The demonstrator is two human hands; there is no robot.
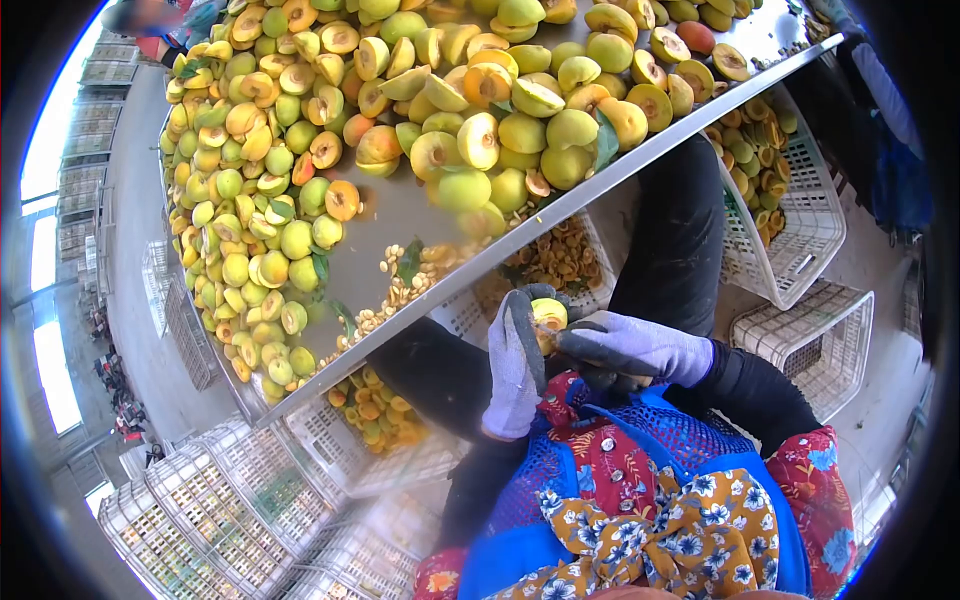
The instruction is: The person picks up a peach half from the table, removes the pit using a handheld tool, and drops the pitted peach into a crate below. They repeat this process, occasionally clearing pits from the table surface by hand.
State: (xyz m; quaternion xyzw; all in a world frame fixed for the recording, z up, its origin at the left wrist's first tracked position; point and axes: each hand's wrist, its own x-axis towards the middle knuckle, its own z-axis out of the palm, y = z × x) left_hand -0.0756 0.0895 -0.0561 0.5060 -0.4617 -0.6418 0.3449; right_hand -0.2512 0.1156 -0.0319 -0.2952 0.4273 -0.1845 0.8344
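In front of my chest, just below the metal table's edge, I hold a yellow-green apricot (548, 314), its cut face showing. My left hand (514, 355), in a lavender glove with a dark coated palm, is closed around its left side. My right hand (635, 347), gloved the same way, has its fingers closed together against the fruit's lower right. Whatever those right fingers grip is hidden. Beyond my hands, the metal table (385, 215) bears a large heap of whole and halved apricots (480, 140). Light-coloured pits (400, 285) lie along its near edge.
Under the table edge stand crates, one with brownish pieces (565, 258) and another with apricot halves (375, 408). To the right is a white crate (800, 235) of halves, with another crate (815, 340) nearby. Stacked crates (220, 500) fill the lower left. Other people appear at the upper corners.
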